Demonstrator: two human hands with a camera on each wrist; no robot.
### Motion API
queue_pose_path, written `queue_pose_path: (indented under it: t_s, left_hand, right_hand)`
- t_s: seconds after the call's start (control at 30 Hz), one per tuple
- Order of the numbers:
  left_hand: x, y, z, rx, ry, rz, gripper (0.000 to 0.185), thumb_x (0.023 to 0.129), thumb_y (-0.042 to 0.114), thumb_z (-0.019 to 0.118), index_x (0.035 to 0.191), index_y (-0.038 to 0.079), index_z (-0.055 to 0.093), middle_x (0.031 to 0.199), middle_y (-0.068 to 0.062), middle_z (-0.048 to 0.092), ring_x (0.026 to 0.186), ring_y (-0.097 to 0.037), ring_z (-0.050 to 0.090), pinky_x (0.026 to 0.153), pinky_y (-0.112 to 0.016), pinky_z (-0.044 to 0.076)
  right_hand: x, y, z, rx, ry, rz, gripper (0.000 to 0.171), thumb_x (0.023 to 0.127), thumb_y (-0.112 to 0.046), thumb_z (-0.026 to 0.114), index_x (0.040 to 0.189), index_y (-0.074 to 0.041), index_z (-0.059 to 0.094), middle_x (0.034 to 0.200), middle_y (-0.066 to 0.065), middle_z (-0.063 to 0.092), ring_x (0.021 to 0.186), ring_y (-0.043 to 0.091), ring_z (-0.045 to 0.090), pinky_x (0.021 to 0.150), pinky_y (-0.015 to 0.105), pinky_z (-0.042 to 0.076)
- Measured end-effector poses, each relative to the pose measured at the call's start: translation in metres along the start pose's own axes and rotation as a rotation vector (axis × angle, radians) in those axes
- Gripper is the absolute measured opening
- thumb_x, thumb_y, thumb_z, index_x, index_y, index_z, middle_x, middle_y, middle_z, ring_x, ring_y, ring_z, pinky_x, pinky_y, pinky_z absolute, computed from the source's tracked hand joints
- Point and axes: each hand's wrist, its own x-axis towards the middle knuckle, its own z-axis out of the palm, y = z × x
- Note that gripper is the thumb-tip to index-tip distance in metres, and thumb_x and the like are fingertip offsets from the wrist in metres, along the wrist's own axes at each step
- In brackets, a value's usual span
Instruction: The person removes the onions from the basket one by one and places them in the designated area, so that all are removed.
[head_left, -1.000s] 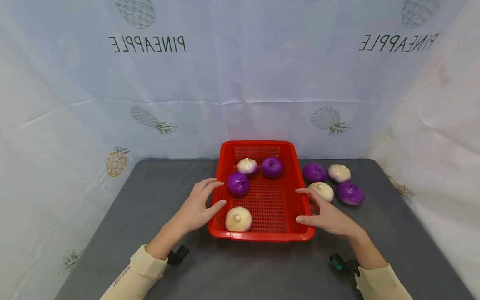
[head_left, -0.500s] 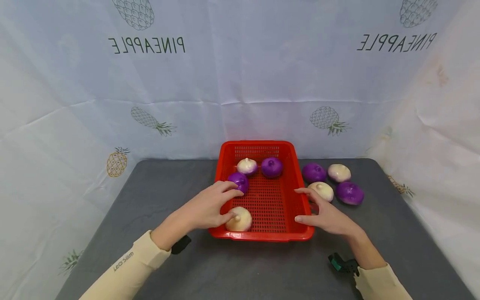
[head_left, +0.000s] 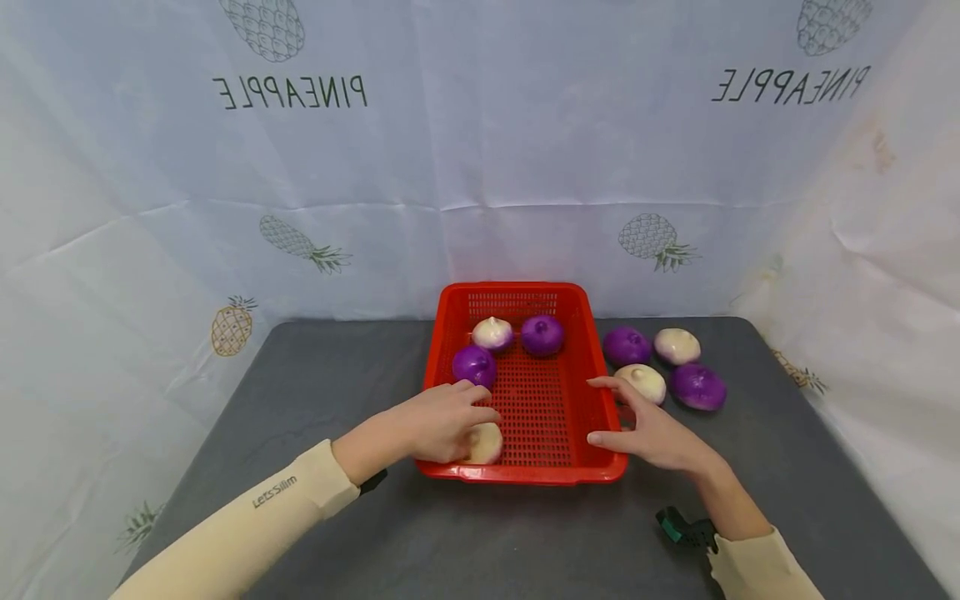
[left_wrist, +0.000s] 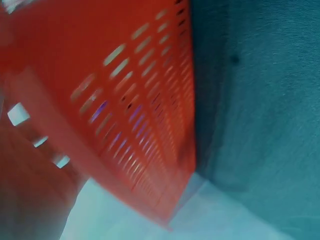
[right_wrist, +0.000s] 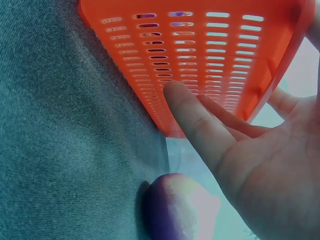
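Observation:
A red plastic basket point(head_left: 558, 472) stands on the dark table and holds several turnips. My left hand point(head_left: 446, 423) reaches over its near left side, fingers bent down around a pale turnip point(head_left: 486, 446) that they partly cover; the thumb is hidden. Behind that hand lie a purple-side-up turnip point(head_left: 474, 367), a white-topped turnip point(head_left: 492, 334) and another purple one point(head_left: 542, 335). My right hand point(head_left: 656, 431) holds the basket's right rim, thumb and forefinger over the inside. In the right wrist view its other fingers point(right_wrist: 200, 127) lie along the slotted outer wall.
Right of the basket, several turnips sit in a group, among them a pale one point(head_left: 641, 383) close to my right hand and a purple one point(head_left: 698, 387) farther right. A white pineapple-print cloth point(head_left: 480, 150) hangs behind the dark table point(head_left: 510, 542).
My left hand has moved right from the basket's left rim and down over the pale turnip, its fingers bending around it. The right hand stays at the right rim.

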Motion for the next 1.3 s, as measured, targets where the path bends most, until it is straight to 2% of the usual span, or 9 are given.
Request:
queue_pose_path:
  t_s: [0.2,0.47,0.6,0.77,0.93,1.07,1.17,1.3]
  left_hand:
    - [0.010,0.000,0.007,0.067,-0.078,0.009,0.055,0.082,0.027,0.082,0.134,0.024,0.065,0.127,-0.001,0.058,0.111,-0.018,0.053,0.094,-0.034,0.051]
    - [0.020,0.002,0.014,0.092,-0.068,0.018,0.030,0.093,0.029,0.069,0.122,0.026,0.065,0.116,0.002,0.058,0.104,-0.018,0.050,0.081,-0.030,0.053]
    - [0.025,0.005,0.017,0.093,-0.082,0.008,0.024,0.098,0.030,0.063,0.121,0.026,0.065,0.122,0.000,0.058,0.106,-0.019,0.049,0.079,-0.031,0.053]
    - [0.033,0.006,0.020,0.117,-0.125,-0.017,0.034,0.096,0.034,0.066,0.129,0.028,0.063,0.138,-0.002,0.056,0.115,-0.021,0.050,0.088,-0.034,0.055]
    - [0.037,0.006,0.019,0.163,-0.158,-0.027,0.045,0.091,0.035,0.073,0.134,0.029,0.061,0.142,-0.002,0.055,0.118,-0.022,0.050,0.092,-0.035,0.055]
    - [0.035,0.005,0.016,0.157,-0.167,-0.035,0.059,0.083,0.036,0.081,0.138,0.030,0.059,0.144,-0.002,0.053,0.121,-0.023,0.049,0.094,-0.037,0.054]
    - [0.032,0.003,0.012,0.128,-0.147,-0.045,0.067,0.078,0.035,0.085,0.139,0.028,0.059,0.138,-0.001,0.054,0.119,-0.023,0.048,0.092,-0.038,0.054]
    - [0.026,-0.001,0.004,0.083,-0.104,-0.050,0.068,0.076,0.034,0.085,0.138,0.025,0.060,0.128,0.000,0.054,0.112,-0.022,0.048,0.088,-0.036,0.053]
  right_hand:
    - [0.000,-0.005,0.001,-0.038,0.012,0.001,0.074,0.092,-0.023,0.075,0.151,-0.009,0.031,0.141,0.022,0.043,0.122,0.042,0.050,0.084,0.036,0.060]
    - [0.000,-0.006,0.002,-0.034,0.008,-0.005,0.074,0.092,-0.023,0.075,0.150,-0.008,0.031,0.142,0.022,0.043,0.123,0.043,0.050,0.085,0.035,0.060]
    - [0.000,-0.005,0.002,-0.029,0.006,-0.011,0.074,0.093,-0.021,0.074,0.151,-0.008,0.031,0.142,0.023,0.043,0.122,0.044,0.050,0.084,0.036,0.060]
    - [-0.001,-0.003,0.003,-0.028,0.012,-0.012,0.073,0.093,-0.021,0.074,0.151,-0.008,0.031,0.142,0.023,0.041,0.122,0.044,0.050,0.083,0.036,0.060]
    - [-0.001,-0.002,0.004,-0.032,0.024,-0.006,0.073,0.092,-0.023,0.075,0.150,-0.008,0.032,0.143,0.023,0.040,0.123,0.044,0.049,0.083,0.036,0.061]
    - [-0.001,-0.001,0.004,-0.027,0.027,-0.004,0.073,0.092,-0.023,0.075,0.149,-0.009,0.032,0.143,0.023,0.040,0.123,0.044,0.049,0.082,0.036,0.061]
    - [-0.001,-0.001,0.004,-0.020,0.025,-0.003,0.072,0.092,-0.022,0.074,0.149,-0.009,0.032,0.142,0.023,0.040,0.122,0.044,0.050,0.082,0.037,0.061]
    - [0.000,-0.001,0.004,-0.020,0.020,-0.004,0.071,0.093,-0.022,0.074,0.149,-0.009,0.032,0.141,0.023,0.041,0.121,0.044,0.051,0.081,0.037,0.061]
